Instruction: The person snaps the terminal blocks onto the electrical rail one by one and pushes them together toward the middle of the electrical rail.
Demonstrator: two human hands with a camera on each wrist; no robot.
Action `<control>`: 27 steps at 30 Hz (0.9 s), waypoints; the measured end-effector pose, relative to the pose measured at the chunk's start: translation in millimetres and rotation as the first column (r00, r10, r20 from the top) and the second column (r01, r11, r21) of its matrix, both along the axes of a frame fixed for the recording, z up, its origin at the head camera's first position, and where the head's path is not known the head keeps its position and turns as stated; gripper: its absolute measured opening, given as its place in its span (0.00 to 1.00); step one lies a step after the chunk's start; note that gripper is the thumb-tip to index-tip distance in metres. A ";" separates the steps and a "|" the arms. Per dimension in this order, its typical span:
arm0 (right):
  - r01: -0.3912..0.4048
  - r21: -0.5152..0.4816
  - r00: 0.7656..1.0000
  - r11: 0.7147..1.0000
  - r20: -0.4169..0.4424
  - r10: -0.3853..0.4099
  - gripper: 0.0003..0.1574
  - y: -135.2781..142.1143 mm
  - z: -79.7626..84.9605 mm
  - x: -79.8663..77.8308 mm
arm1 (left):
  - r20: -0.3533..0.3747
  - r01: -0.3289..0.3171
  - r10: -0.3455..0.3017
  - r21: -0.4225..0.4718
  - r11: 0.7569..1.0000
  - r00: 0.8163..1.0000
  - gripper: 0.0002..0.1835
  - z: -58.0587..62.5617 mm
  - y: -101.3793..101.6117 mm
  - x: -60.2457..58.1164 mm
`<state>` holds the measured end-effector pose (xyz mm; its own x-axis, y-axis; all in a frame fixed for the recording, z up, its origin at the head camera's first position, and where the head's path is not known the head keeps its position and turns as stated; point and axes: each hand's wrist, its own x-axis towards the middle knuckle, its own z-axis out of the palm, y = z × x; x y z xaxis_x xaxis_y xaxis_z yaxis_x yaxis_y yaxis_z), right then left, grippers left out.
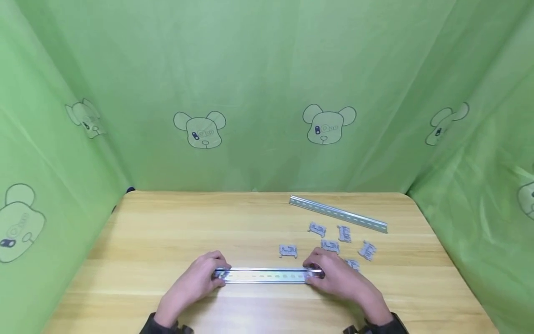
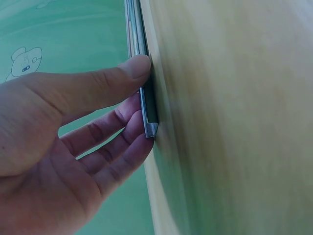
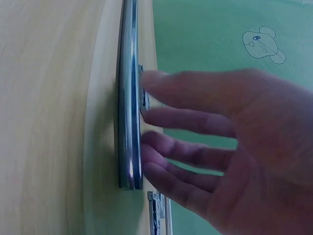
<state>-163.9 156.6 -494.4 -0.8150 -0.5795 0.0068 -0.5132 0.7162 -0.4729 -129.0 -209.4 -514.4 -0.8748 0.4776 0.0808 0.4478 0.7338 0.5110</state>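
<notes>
A slotted metal DIN rail [image 1: 267, 276] lies crosswise in front of the person, near the table's front. At its left end, the left hand [image 1: 202, 274] pinches it, the thumb [image 2: 134, 67] on the near side and fingers behind the rail. Around the right end is the right hand [image 1: 333, 272]. In the right wrist view its thumb [image 3: 161, 85] and loosely bent fingers come up to the rail's edge without closing round it; whether they touch is unclear. Just beyond the right hand lie several small grey plastic pieces [image 1: 288, 251], one partly hidden by it.
A second slotted rail [image 1: 338, 213] lies slanted at the back right of the wooden table [image 1: 187, 218]. Green cloth walls [image 1: 267, 69] printed with bear heads stand behind the table and on both sides.
</notes>
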 end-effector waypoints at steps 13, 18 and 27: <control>0.265 0.039 0.955 0.963 -0.145 -0.257 0.21 -63.6 0.3 -22.4 | -0.021 -0.044 0.045 0.035 0.998 0.999 0.13 -5.8 -7.3 4.1; 0.307 0.120 0.940 0.944 -0.193 -0.281 0.24 -85.4 0.7 -28.3 | -0.038 -0.036 0.037 0.029 0.999 0.999 0.13 -2.2 -5.5 1.1; 0.411 0.196 0.909 0.890 -0.161 -0.384 0.30 -100.6 2.8 -30.1 | -0.030 -0.041 0.042 0.031 0.999 0.999 0.14 0.6 0.5 -2.2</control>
